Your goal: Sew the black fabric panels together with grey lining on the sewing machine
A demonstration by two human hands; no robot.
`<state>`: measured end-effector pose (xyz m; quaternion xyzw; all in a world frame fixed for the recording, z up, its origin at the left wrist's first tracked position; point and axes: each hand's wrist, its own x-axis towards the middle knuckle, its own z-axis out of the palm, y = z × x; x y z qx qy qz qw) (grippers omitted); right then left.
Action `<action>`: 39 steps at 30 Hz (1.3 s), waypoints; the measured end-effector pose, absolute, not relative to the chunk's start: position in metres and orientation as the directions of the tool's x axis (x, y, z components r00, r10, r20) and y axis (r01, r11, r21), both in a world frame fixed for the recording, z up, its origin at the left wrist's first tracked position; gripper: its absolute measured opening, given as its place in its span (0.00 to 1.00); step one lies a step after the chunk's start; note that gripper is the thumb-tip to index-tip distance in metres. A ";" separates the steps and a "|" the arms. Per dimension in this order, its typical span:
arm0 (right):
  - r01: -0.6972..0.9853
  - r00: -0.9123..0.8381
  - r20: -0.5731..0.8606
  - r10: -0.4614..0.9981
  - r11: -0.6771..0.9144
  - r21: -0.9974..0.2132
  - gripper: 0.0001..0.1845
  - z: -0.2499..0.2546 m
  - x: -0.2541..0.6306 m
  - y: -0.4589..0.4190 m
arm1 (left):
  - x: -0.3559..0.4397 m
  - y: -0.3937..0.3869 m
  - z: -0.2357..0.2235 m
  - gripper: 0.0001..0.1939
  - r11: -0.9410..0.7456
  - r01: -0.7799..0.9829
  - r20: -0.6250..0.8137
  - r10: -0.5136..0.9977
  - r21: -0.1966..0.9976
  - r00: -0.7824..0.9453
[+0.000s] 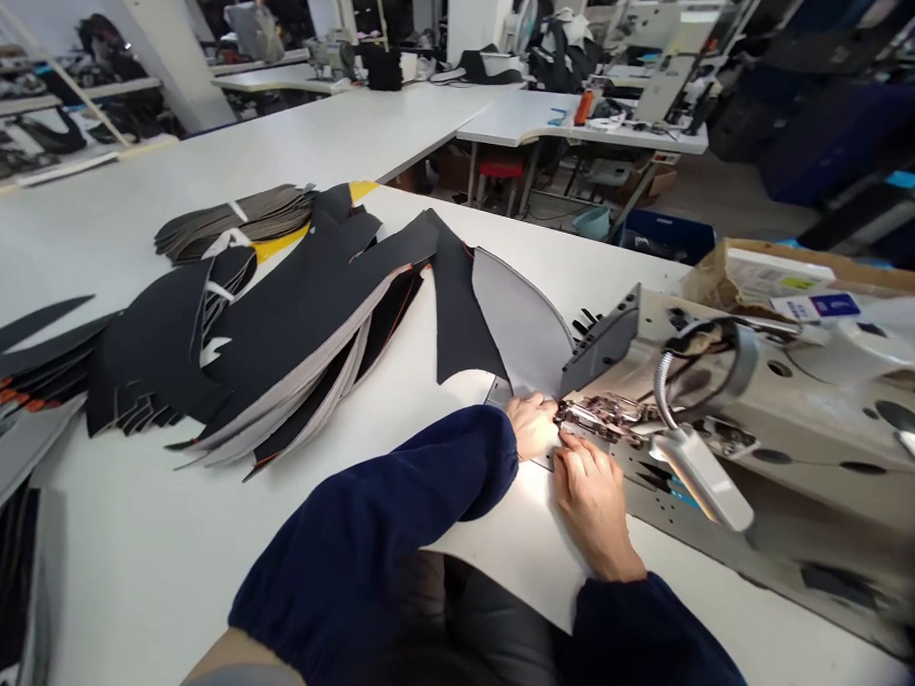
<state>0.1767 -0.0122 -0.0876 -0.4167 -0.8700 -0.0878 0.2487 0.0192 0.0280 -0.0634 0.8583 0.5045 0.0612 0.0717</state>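
That grey curved panel [519,320] sits right up against the sewing machine's presser foot [594,413] — it looks like thin, floppy synthetic leather, though it's hard to be sure from here, so flat near the edge seems the best place to hold it. The left hand [531,426] and right hand [591,503] both press down, fingers half-curled — no real pinch.
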 end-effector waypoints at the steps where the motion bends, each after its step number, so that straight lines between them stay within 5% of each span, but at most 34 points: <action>1: 0.761 -0.537 0.508 0.674 0.647 -0.054 0.07 -0.087 0.177 -0.011 | 0.019 0.028 -0.065 0.13 -0.482 0.855 0.047 0.875 0.192 0.483; 16: 0.700 -0.522 0.362 0.772 0.631 -0.335 0.16 -0.092 0.197 -0.115 | 0.020 0.033 -0.067 0.15 -0.437 0.865 0.066 0.898 0.247 0.435; 22: 0.683 -0.476 0.372 0.797 0.602 -0.414 0.15 -0.082 0.196 -0.127 | -0.005 0.018 -0.055 0.11 -0.425 0.824 0.049 0.897 0.376 0.440; 24: 0.664 -0.425 0.353 0.833 0.552 -0.504 0.14 -0.080 0.195 -0.128 | -0.031 0.000 -0.055 0.08 -0.345 0.769 0.028 0.919 0.538 0.393; 27: 0.587 -0.319 0.282 0.905 0.422 -0.691 0.13 -0.078 0.184 -0.127 | -0.083 -0.039 -0.051 0.06 0.109 0.367 -0.162 0.980 0.924 0.118; 29: 0.491 -0.279 0.188 0.942 0.308 -0.815 0.15 -0.073 0.168 -0.122 | -0.115 -0.068 -0.042 0.08 0.355 -0.075 -0.358 0.934 0.932 -0.024; 32: 0.309 -0.288 0.039 0.957 0.131 -0.942 0.19 -0.057 0.138 -0.114 | -0.145 -0.105 -0.025 0.15 0.363 -0.494 -0.456 0.887 0.790 -0.077; 39: -0.097 -0.330 -0.118 0.936 -0.158 -0.983 0.23 -0.022 0.091 -0.117 | -0.152 -0.149 -0.007 0.15 0.270 -0.535 -0.379 0.920 0.800 -0.103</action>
